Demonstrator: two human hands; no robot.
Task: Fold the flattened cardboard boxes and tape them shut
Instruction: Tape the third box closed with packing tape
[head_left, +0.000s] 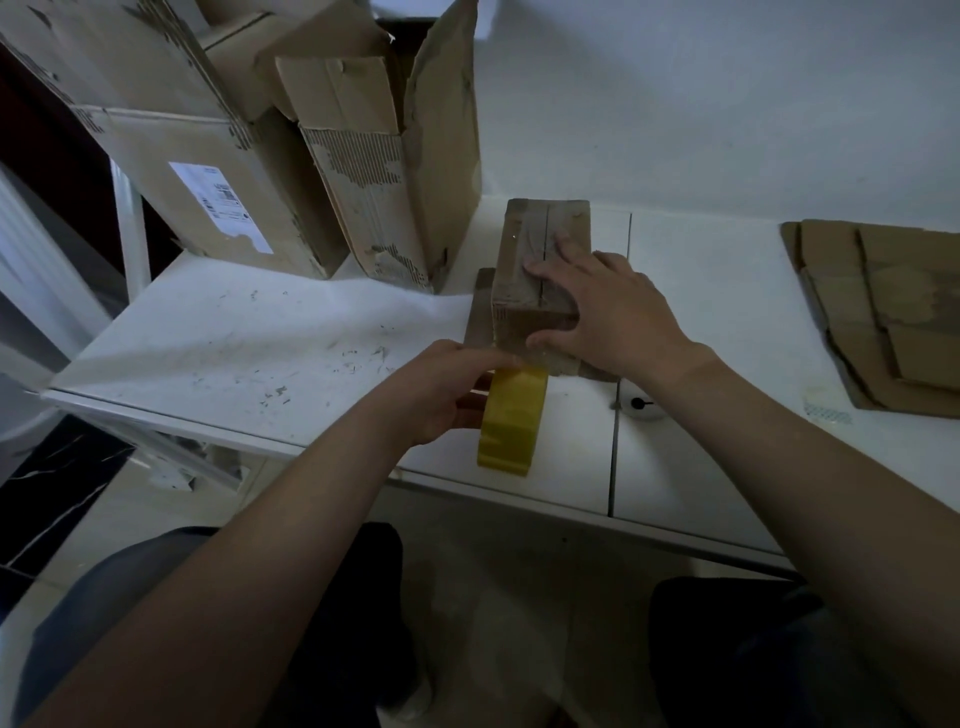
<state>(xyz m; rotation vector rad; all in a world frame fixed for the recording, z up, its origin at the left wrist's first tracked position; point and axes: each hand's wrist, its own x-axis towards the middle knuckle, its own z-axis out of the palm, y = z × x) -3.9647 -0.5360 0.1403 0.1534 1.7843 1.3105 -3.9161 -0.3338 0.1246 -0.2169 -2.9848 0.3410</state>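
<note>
At 10 o'clock on the table (234, 332), big boxes (218, 171), torn and standing up. Near the middle, left hand (447, 387) curled tight round the yellow tape (511, 421), just beside the small box (535, 260). Small box in the middle of the table, flaps down. Right hand (610, 312) flat on its top, fingers straight, thumb on the near side. At 3 o'clock, flat boxes (883, 312) in a pile, well apart.

No text can be read. White shipping label (221, 208) on the side of the large cardboard box (150, 150), upper left of the frame: a barcode block and lines of small print, all too small and blurred to read.
</note>
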